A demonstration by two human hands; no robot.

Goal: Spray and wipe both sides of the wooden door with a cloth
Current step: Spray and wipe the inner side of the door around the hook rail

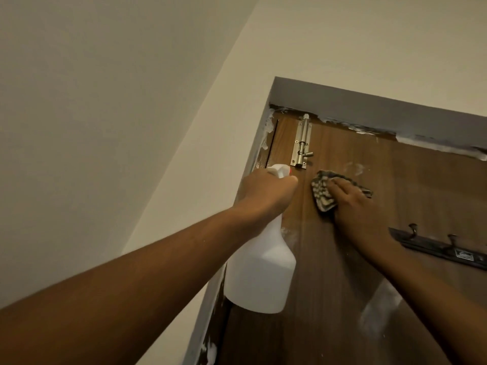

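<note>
- Left-hand grip (pixel 266 191), reaching up from the near left, is curled round the neck of a white plastic spray bottle (pixel 261 275), with the nozzle toward the door.
- Right-hand grip (pixel 355 204), fingers flat and spread, presses a crumpled grey checked cloth (pixel 322 192) against the brown wooden door (pixel 342 285), near its top.
- Just above the cloth sits a silver metal slide bolt (pixel 301 143); a dark hook rail (pixel 434 246) is mounted lower right.

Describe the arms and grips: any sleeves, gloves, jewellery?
Left forearm and right forearm are bare, with no sleeves in view. Left grip and right grip are ungloved. No watch, bands, rings or markings show on the visible sides.
</note>
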